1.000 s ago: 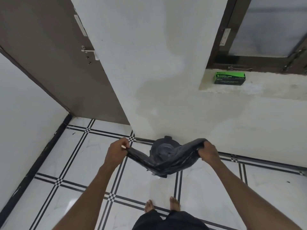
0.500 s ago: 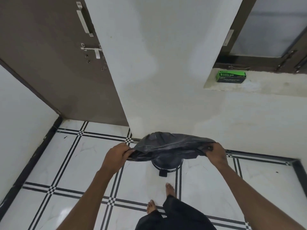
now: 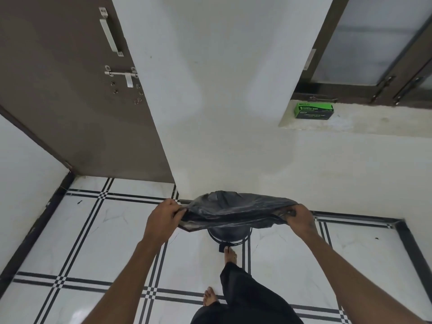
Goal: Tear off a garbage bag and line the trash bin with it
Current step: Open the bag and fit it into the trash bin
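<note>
A black garbage bag (image 3: 233, 210) is stretched wide between my two hands, billowing upward in the middle. My left hand (image 3: 163, 218) pinches its left edge and my right hand (image 3: 300, 217) grips its right edge. Right beneath the bag stands the small dark trash bin (image 3: 228, 235), against the white wall; only its lower rim and foot pedal show, the top is hidden by the bag. One bare foot (image 3: 230, 254) touches the pedal at the bin's front.
A green box of garbage bags (image 3: 313, 110) lies on the window ledge (image 3: 374, 123) up right. A brown door (image 3: 70, 90) with a bolt stands at the left. White tiled floor (image 3: 105, 242) with black lines spreads around; my other foot (image 3: 210, 299) is behind.
The bag has been raised and spread wider, puffing up over the bin. One foot has stepped forward to the bin's pedal. The view has tilted upward.
</note>
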